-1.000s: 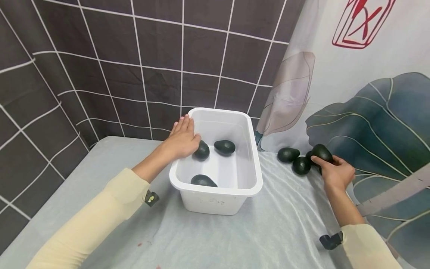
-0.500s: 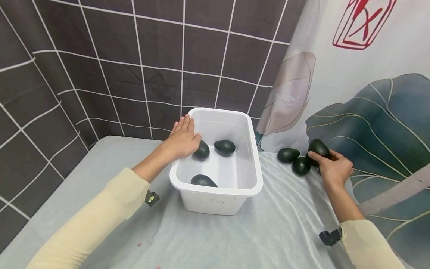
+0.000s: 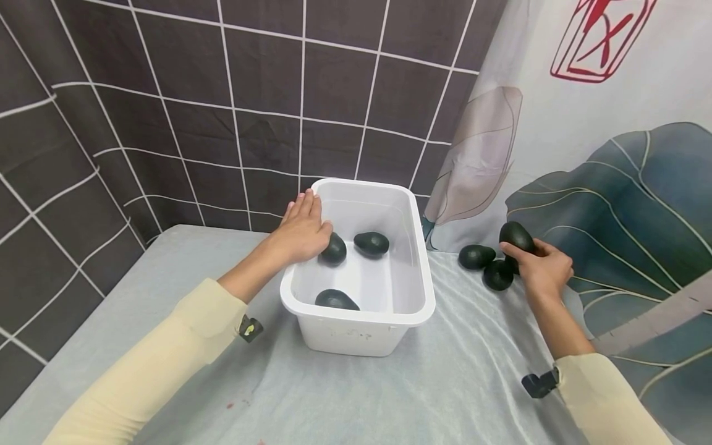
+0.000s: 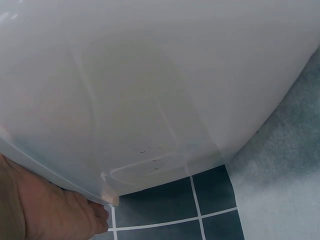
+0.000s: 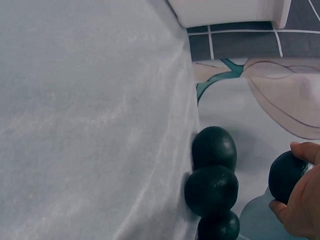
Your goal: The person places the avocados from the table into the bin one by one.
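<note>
My left hand (image 3: 300, 232) lies with straight fingers over the left rim of a white plastic tub (image 3: 356, 316). Inside the tub are three dark green avocados: one (image 3: 335, 252) partly behind the left thumb, one (image 3: 371, 245) near the middle, one (image 3: 336, 300) by the front wall. To the right, my right hand (image 3: 545, 269) grips another avocado (image 3: 516, 237) between thumb and fingers. The right wrist view shows this avocado (image 5: 286, 175) held apart from a row of three others. Of that row, two avocados (image 3: 476, 256) show plainly in the head view; the third is mostly hidden.
A pale blue cloth (image 3: 233, 395) covers the table. Dark tile-patterned sheeting (image 3: 261, 80) hangs behind the tub and on the left. On the right, a white curtain with leaf prints (image 3: 617, 198) hangs close behind the avocado row.
My right hand has raised its avocado and shifted it slightly left, over the others beside the curtain. The left hand and the tub have stayed where they were.
</note>
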### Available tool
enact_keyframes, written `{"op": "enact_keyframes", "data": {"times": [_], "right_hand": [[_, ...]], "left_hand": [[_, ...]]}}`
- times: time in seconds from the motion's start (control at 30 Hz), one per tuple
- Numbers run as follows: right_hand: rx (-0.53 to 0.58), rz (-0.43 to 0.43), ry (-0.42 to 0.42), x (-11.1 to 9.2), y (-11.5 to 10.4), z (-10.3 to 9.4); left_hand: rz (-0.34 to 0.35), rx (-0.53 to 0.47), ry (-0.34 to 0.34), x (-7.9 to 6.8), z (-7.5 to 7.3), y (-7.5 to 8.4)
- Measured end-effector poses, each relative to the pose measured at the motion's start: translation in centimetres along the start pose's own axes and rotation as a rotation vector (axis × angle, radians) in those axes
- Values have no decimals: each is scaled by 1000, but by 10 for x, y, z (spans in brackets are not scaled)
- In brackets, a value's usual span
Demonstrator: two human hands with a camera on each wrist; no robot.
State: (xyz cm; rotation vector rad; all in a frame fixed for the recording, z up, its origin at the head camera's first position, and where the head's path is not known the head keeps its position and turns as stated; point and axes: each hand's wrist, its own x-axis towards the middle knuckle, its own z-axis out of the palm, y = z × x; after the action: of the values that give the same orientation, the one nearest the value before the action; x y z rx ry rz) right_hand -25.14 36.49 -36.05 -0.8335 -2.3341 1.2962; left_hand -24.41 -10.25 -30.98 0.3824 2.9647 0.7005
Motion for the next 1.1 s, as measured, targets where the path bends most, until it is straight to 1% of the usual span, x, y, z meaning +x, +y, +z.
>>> {"op": "enact_keyframes", "data": {"times": [0.3,0.67,0.83,1.1], "right_hand": [[4,-45,-4,-4,-8,9],[38,-74,-48,-12,-10,20],[49,-69,-54,-12,-19,25],[61,-89,-80,-15,-34,28]], "left_hand": [[5,-7,3,0,0,0],[3,-7,5,-2,3,-1],[9,-5,11,-2,2,-1],[13,-1,8,-1,0,-1]]}}
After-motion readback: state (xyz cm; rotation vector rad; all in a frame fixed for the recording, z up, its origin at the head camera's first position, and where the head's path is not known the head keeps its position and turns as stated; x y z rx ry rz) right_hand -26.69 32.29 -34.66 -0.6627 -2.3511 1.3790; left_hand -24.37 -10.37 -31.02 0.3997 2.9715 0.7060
